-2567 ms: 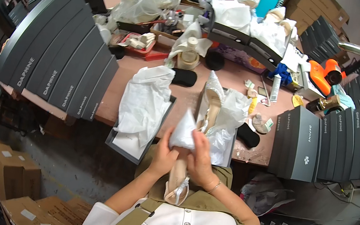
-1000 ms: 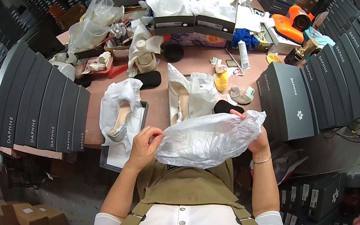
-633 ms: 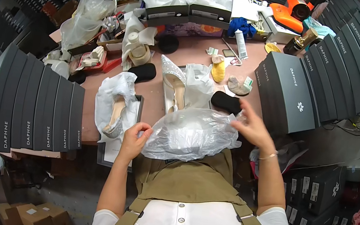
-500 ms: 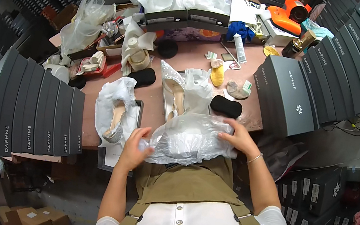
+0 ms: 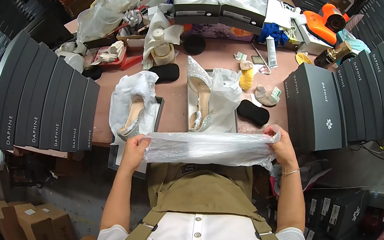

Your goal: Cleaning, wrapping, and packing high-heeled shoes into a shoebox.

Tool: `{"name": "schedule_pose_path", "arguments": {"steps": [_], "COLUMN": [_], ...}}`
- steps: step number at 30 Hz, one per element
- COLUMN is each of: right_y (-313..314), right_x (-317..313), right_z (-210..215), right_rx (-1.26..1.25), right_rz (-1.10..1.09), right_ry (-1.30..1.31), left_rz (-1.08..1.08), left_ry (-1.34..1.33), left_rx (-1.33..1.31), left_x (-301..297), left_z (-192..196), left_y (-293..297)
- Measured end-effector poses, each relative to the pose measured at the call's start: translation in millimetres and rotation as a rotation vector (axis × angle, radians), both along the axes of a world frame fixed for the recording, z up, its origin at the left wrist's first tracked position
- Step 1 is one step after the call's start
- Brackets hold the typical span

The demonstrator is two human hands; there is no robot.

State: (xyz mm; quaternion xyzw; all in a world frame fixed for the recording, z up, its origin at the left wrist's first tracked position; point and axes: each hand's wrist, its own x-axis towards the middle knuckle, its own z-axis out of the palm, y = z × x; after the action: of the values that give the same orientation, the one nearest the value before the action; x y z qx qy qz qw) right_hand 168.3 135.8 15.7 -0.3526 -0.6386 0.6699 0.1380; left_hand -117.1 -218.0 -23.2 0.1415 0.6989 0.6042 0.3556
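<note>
A person at a crowded bench (image 5: 221,59) stretches a clear plastic bag (image 5: 207,147) between both hands, just above the near edge of the bench and in front of the body. The left hand (image 5: 135,143) pinches the bag's end at about 8 o'clock, fingers closed on the film; the right hand (image 5: 281,144) grips the opposite end at about 3 o'clock, fingers likewise closed on it. The bag looks thin, light and limp, likely slippery and easy to tear, so its gathered ends appear the surest places to hold. Just beyond it, at 12 o'clock, a glittering silver shoe (image 5: 198,96) lies on white tissue paper (image 5: 227,88) in an open shoe box. A second shoe (image 5: 132,115) rests in tissue at 10 o'clock. A black pad (image 5: 253,113) sits near the right hand. Rows of dark grey boxes (image 5: 44,101) stand at 9 o'clock, and more of them (image 5: 324,111) at 2 o'clock.
</note>
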Motion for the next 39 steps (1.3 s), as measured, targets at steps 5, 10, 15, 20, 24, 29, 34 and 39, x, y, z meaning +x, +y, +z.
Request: {"name": "schedule_pose_path", "arguments": {"steps": [5, 10, 15, 20, 24, 29, 34, 39], "right_y": [6.1, 4.3, -5.3, -2.5, 1.5, 8.5, 18.0, 34.7], "right_x": [5.3, 1.9, -4.4, 0.3, 5.2, 23.0, 42.7, 72.3], "right_z": [-19.1, -27.4, -0.8, -14.9, -2.7, -1.8, 0.1, 16.1], "right_rx": [-0.018, -0.043, -0.045, -0.096, -0.081, -0.215, -0.046, 0.536], "right_rz": [0.013, -0.028, -0.083, -0.139, -0.002, 0.04, 0.297, 0.692], "right_ry": [-0.107, -0.102, -0.138, -0.069, -0.114, 0.203, -0.029, -0.256], "left_rz": [-0.061, -0.239, -0.073, -0.293, -0.077, 0.179, 0.302, -0.042], "left_ry": [-0.29, 0.056, -0.131, 0.035, -0.183, -0.399, -0.573, -0.271], "left_rx": [0.13, -0.039, 0.006, 0.006, 0.057, 0.357, 0.355, 0.11], "left_x": [12.7, 5.2, -2.0, 21.2, 11.2, 1.2, -10.7, -35.3], "left_z": [21.6, 18.4, -2.8, 44.2, 6.3, -7.2, 6.3, -8.9], "left_y": [6.4, -6.3, -6.7, 5.1, -11.8, -20.3, -5.8, -27.5]}}
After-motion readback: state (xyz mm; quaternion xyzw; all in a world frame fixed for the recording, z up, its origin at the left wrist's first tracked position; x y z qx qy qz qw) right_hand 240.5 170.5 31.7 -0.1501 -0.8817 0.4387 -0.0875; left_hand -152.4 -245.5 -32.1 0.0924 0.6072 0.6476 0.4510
